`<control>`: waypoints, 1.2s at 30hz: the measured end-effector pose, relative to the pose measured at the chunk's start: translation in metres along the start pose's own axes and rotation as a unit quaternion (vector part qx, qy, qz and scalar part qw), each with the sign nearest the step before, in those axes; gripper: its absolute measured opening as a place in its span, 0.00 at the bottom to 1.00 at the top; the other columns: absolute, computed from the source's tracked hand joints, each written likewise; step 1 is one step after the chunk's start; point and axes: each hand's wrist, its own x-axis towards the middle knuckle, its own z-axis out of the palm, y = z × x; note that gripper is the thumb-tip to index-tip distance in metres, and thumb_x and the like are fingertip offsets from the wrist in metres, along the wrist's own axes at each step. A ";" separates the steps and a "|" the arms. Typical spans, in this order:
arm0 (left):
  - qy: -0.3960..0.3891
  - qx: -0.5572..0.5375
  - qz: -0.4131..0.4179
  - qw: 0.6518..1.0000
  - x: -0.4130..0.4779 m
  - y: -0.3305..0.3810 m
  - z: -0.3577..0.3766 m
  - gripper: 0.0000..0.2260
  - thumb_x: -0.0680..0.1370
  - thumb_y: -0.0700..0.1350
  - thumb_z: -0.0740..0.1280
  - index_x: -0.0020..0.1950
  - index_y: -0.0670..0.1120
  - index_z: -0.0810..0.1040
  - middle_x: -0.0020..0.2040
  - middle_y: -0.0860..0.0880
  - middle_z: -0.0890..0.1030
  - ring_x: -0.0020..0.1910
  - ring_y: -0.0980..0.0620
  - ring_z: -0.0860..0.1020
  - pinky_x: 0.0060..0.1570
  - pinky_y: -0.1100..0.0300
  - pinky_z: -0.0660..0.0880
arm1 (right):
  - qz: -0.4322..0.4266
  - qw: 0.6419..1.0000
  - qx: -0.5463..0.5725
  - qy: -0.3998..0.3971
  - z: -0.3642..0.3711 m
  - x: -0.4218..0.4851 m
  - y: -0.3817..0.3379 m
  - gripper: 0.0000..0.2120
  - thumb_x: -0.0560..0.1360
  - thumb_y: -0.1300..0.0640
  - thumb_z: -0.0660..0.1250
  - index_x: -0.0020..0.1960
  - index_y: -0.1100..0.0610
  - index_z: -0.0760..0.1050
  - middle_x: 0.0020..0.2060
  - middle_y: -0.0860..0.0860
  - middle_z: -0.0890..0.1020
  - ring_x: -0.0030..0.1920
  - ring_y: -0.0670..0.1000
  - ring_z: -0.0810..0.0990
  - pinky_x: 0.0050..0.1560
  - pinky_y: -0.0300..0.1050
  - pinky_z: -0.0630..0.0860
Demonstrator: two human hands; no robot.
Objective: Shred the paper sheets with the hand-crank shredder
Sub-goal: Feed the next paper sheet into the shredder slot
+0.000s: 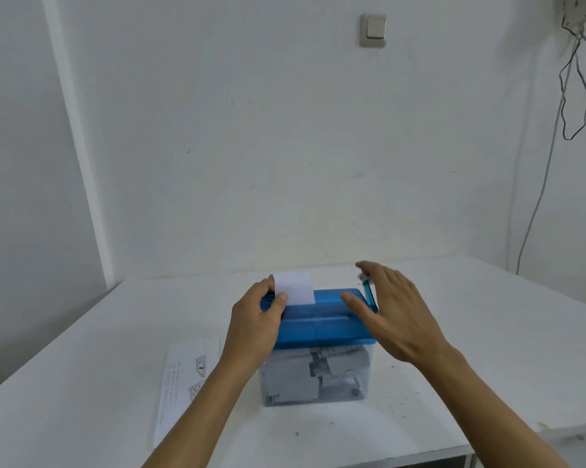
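Paper lies furthest left: one printed white paper sheet [183, 376] flat on the white table [487, 332], just beside the left forearm; whether more lie under it I cannot tell. Next, the left hand [254, 319] has its fingers curled round the left end of the blue-lidded hand-crank shredder [322, 325], steadying it, thumb touching the one short white paper strip [295, 287] that stands upright in the slot. The lid's long axis runs left to right, and the single clear plastic bin [312, 376] under it already holds grey shreds. At the lid's right end, the one translucent blue crank handle [369, 293] rises tilted up and away. The right hand [389, 312] hovers there with fingers spread wide, holding nothing, the crank just in front of its palm. That hand is clearly the nearer one, so the likely next move is to close on the crank and turn.
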 end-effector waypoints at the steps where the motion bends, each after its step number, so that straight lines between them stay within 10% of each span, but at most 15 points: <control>1: 0.000 0.005 0.003 1.000 0.000 0.000 0.000 0.08 0.83 0.45 0.64 0.44 0.54 0.74 0.48 0.55 0.79 0.50 0.54 0.77 0.45 0.72 0.71 | -0.005 1.000 0.002 -0.010 0.002 -0.003 0.004 0.38 0.73 0.25 0.47 0.73 0.49 0.63 0.63 0.44 0.74 0.63 0.44 0.70 0.74 0.47 0.63; 5: -0.001 0.009 -0.001 1.000 -0.001 0.001 0.000 0.07 0.83 0.45 0.64 0.45 0.54 0.74 0.53 0.52 0.80 0.53 0.53 0.77 0.51 0.68 0.74 | -0.005 1.000 0.012 -0.021 0.010 -0.009 0.012 0.39 0.73 0.23 0.46 0.70 0.49 0.64 0.64 0.44 0.75 0.65 0.45 0.72 0.78 0.44 0.50; 9: 0.001 0.012 -0.002 1.000 -0.001 0.000 0.000 0.06 0.82 0.44 0.64 0.46 0.52 0.75 0.48 0.54 0.80 0.50 0.56 0.77 0.45 0.70 0.71 | 0.044 0.994 0.062 -0.082 0.013 -0.014 0.004 0.40 0.67 0.19 0.38 0.63 0.46 0.62 0.58 0.44 0.78 0.54 0.43 0.75 0.76 0.52 0.62; 12: 0.005 0.018 0.000 1.000 -0.002 0.001 0.000 0.06 0.82 0.44 0.64 0.46 0.51 0.75 0.46 0.54 0.79 0.48 0.56 0.77 0.40 0.74 0.70 | 0.107 0.986 0.098 -0.087 0.018 -0.019 0.001 0.41 0.63 0.16 0.40 0.62 0.43 0.59 0.52 0.45 0.80 0.46 0.45 0.79 0.55 0.52 0.81; 16: 0.004 0.017 -0.009 1.000 -0.003 0.005 0.000 0.04 0.79 0.50 0.69 0.49 0.51 0.77 0.48 0.56 0.80 0.49 0.56 0.78 0.44 0.69 0.75 | 0.159 0.982 0.039 -0.098 0.017 -0.022 0.000 0.44 0.62 0.14 0.39 0.64 0.44 0.58 0.44 0.46 0.82 0.37 0.48 0.82 0.39 0.50 0.83; 22: -0.052 0.106 -0.018 0.993 -0.006 0.015 -0.005 0.36 0.54 0.79 0.71 0.55 0.60 0.76 0.51 0.62 0.80 0.50 0.60 0.78 0.48 0.61 0.79 | 0.179 0.977 -0.091 -0.074 -0.007 -0.020 -0.019 0.44 0.63 0.17 0.42 0.63 0.49 0.61 0.34 0.45 0.79 0.33 0.47 0.79 0.40 0.49 0.81; 27: -0.077 0.067 -0.026 0.994 -0.007 0.024 -0.008 0.27 0.62 0.66 0.78 0.55 0.59 0.76 0.51 0.62 0.81 0.49 0.63 0.79 0.41 0.70 0.75 | 0.128 0.978 -0.158 -0.043 -0.035 -0.009 -0.033 0.36 0.66 0.19 0.53 0.56 0.48 0.65 0.31 0.43 0.76 0.34 0.46 0.76 0.39 0.46 0.72; 36: -0.103 0.079 -0.028 0.991 -0.003 0.026 -0.014 0.35 0.56 0.71 0.75 0.60 0.60 0.73 0.56 0.62 0.78 0.54 0.59 0.77 0.45 0.70 0.74 | 0.011 0.990 -0.116 0.083 -0.026 0.056 -0.010 0.17 0.77 0.39 0.65 0.39 0.50 0.69 0.35 0.43 0.74 0.37 0.46 0.73 0.36 0.43 0.68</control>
